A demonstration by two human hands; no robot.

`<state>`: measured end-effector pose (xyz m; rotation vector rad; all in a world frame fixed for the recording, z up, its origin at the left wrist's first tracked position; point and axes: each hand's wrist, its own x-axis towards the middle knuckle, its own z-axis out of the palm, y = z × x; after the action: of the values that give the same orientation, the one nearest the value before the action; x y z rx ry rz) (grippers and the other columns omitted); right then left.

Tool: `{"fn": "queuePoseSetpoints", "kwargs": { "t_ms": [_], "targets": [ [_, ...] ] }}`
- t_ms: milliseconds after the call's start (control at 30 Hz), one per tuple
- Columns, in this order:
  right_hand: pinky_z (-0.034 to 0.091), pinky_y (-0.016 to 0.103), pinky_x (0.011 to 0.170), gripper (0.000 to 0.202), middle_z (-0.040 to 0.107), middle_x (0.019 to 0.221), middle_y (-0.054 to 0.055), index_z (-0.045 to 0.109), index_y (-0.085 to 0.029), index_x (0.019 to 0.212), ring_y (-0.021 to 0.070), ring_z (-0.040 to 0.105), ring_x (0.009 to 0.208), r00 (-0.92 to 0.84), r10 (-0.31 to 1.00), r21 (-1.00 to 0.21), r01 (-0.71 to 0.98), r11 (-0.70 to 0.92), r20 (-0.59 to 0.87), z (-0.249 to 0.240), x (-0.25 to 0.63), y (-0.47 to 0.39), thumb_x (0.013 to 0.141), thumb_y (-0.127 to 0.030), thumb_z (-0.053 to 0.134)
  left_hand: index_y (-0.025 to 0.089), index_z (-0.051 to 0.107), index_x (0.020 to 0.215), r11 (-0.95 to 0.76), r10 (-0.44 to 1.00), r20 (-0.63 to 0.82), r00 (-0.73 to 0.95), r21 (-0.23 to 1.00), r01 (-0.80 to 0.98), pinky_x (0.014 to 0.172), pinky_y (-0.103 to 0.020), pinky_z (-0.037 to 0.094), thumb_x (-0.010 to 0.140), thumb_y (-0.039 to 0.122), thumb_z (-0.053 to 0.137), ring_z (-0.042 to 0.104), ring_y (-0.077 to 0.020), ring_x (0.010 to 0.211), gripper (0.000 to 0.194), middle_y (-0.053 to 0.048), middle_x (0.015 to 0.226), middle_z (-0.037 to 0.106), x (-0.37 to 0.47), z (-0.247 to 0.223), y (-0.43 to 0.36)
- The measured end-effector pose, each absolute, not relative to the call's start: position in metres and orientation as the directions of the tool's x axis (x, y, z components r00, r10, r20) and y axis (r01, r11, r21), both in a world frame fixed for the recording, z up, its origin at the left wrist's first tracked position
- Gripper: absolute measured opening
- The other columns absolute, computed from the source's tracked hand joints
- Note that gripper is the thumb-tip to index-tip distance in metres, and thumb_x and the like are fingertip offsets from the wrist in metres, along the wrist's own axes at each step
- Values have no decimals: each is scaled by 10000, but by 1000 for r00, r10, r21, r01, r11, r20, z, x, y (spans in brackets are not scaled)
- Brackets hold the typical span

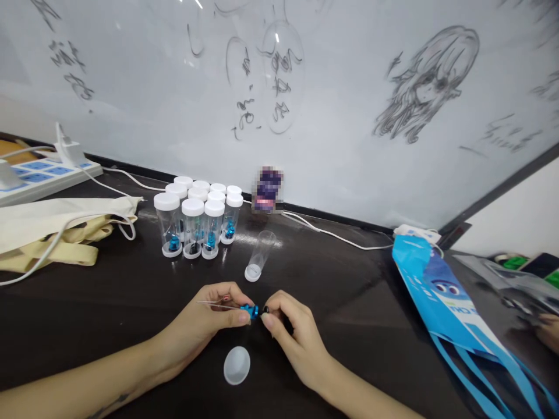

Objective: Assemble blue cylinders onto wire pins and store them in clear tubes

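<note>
My left hand point(220, 308) pinches a small shiny blue part point(250, 311) between thumb and fingers; thin wire-like lines stick out of it to the left. Close on its right, my right hand point(294, 331) has thumb and forefinger closed on a small black piece point(266, 310). Whether the two pieces touch, I cannot tell. Nearer to me lies a round white cap point(237, 365) on the dark table. Beyond my hands a clear tube point(261, 256) with a white end lies tilted away, its cap off.
Several capped clear tubes point(213, 233) with blue or black parts inside stand at the back left. A phone point(268, 189) leans on the whiteboard point(332, 116). Left are a cloth bag point(56, 227) and a power strip point(43, 174); right lies a blue bag point(445, 297). Another person's hand point(549, 330) shows far right.
</note>
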<state>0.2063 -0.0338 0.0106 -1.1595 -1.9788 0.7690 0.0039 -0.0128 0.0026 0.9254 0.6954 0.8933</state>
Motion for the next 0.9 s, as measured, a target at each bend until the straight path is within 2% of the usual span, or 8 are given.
{"fn": "queuePoseSetpoints", "kwargs": {
  "t_ms": [167, 267, 333, 467, 600, 700, 900],
  "targets": [
    [393, 265, 650, 439, 544, 697, 6, 541, -184, 708, 142, 541, 664, -392, 878, -806, 405, 432, 274, 8, 207, -33, 1038, -381, 330, 185, 717, 743, 291, 858, -88, 506, 895, -339, 736, -246, 423, 701, 186, 813, 612, -142, 740, 105, 1, 749, 731, 5, 2, -12],
    [410, 279, 655, 417, 544, 702, 1, 614, -189, 967, 149, 533, 637, -326, 887, -829, 350, 435, 328, 8, 209, -34, 1024, -476, 317, 186, 720, 762, 296, 871, -107, 480, 893, -338, 733, -235, 411, 703, 187, 812, 600, -132, 746, 109, 8, 753, 725, 4, 1, -12],
    [420, 294, 677, 472, 551, 716, 8, 624, -190, 1063, 159, 537, 651, -318, 874, -827, 316, 464, 369, 8, 210, -35, 1011, -530, 302, 183, 721, 774, 297, 873, -114, 474, 895, -332, 737, -236, 406, 706, 195, 810, 594, -133, 753, 113, 7, 757, 722, 3, 1, -12],
    [405, 281, 629, 526, 593, 737, 25, 681, -188, 974, 151, 536, 631, -340, 873, -836, 307, 456, 351, 7, 210, -36, 1020, -516, 272, 176, 718, 770, 302, 864, -111, 491, 895, -329, 738, -245, 404, 701, 201, 813, 596, -139, 753, 120, 0, 759, 726, 3, 0, -12],
    [412, 285, 634, 537, 601, 781, 33, 675, -191, 1071, 150, 529, 625, -308, 873, -834, 294, 466, 379, 7, 210, -34, 1011, -542, 272, 174, 718, 768, 302, 872, -112, 476, 889, -344, 737, -244, 401, 704, 196, 806, 589, -136, 752, 111, 5, 759, 723, 4, 0, -12],
    [407, 284, 622, 559, 601, 766, 33, 692, -196, 1025, 152, 528, 624, -335, 864, -832, 289, 474, 376, 8, 210, -34, 1010, -548, 258, 173, 718, 767, 305, 869, -117, 480, 892, -335, 732, -243, 399, 702, 193, 807, 587, -135, 744, 112, 6, 747, 721, 4, -1, -12],
    [401, 287, 613, 578, 599, 773, 36, 684, -196, 1060, 154, 526, 626, -326, 865, -832, 287, 474, 381, 8, 211, -34, 1001, -575, 252, 172, 719, 780, 293, 869, -96, 486, 891, -348, 741, -247, 399, 716, 196, 799, 589, -136, 754, 105, 3, 764, 724, 4, -2, -10]
  ]
}}
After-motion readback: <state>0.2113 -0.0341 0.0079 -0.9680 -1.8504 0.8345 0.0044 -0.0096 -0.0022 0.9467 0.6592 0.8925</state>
